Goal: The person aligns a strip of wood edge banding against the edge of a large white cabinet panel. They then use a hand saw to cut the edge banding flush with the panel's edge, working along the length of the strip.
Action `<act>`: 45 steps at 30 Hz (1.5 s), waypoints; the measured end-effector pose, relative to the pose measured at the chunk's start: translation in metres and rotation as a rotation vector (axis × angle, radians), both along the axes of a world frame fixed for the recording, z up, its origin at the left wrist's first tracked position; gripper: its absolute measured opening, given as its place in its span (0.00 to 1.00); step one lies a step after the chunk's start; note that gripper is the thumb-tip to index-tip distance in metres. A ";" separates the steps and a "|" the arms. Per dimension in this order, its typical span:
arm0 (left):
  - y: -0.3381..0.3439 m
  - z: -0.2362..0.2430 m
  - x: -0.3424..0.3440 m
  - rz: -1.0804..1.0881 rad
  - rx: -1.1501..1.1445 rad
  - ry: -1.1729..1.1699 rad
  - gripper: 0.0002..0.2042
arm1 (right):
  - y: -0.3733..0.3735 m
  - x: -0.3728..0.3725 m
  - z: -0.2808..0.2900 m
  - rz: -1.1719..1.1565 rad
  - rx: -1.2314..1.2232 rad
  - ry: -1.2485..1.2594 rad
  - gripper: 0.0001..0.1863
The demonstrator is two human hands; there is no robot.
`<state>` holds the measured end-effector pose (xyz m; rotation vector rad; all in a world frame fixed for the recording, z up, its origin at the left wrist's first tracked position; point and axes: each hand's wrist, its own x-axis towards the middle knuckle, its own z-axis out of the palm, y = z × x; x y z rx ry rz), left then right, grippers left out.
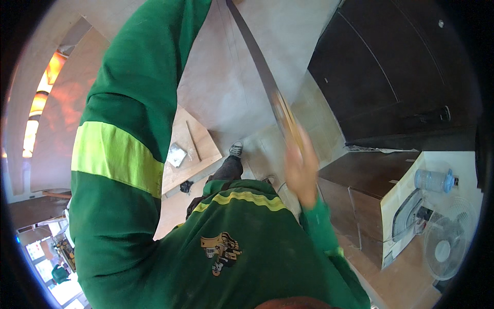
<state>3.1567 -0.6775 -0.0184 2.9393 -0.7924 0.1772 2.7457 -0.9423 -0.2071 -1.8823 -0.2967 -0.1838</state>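
Observation:
My right hand point(301, 167), smeared by motion, is closed on a long, narrow, tan-and-yellow tool point(288, 121); blur hides its exact kind. Alongside that tool runs a long dark grey strip point(254, 54), slanting from the top edge down toward my hand. I cannot tell whether tool and strip touch or are joined. Behind them spreads a large pale surface point(221, 67). My left arm, in a green sleeve with a yellow band point(118, 154), reaches up past the top edge, so its hand is out of sight.
Dark door-like panels point(383, 77) stand at the right, beside a brown box-shaped cabinet point(368, 177). Farther right are a blue water bottle point(433, 181) and a fan point(445, 250). Left of my shoe point(236, 149) lies a board point(198, 141) bearing a white packet point(176, 155).

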 end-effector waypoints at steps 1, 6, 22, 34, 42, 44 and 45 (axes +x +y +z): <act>0.000 -0.002 0.001 0.031 0.014 -0.033 0.41 | 0.025 0.044 0.000 -0.022 -0.002 0.044 0.25; 0.002 -0.002 0.005 0.117 0.069 -0.057 0.42 | 0.094 0.169 -0.001 -0.020 0.141 -0.266 0.25; -0.001 -0.002 0.003 0.066 0.059 -0.089 0.42 | 0.053 0.081 0.002 -0.019 0.117 0.020 0.25; 0.005 0.000 -0.001 0.030 0.000 -0.054 0.41 | -0.034 -0.054 -0.023 0.014 0.003 0.163 0.28; -0.004 -0.001 -0.007 0.112 0.073 -0.099 0.41 | 0.063 0.120 0.002 0.026 0.064 -0.124 0.22; -0.003 0.000 -0.006 0.161 0.080 -0.104 0.41 | 0.088 0.161 -0.001 0.003 0.158 -0.365 0.22; -0.002 -0.001 -0.006 0.185 0.077 -0.101 0.41 | 0.090 0.167 -0.006 0.000 0.146 -0.289 0.22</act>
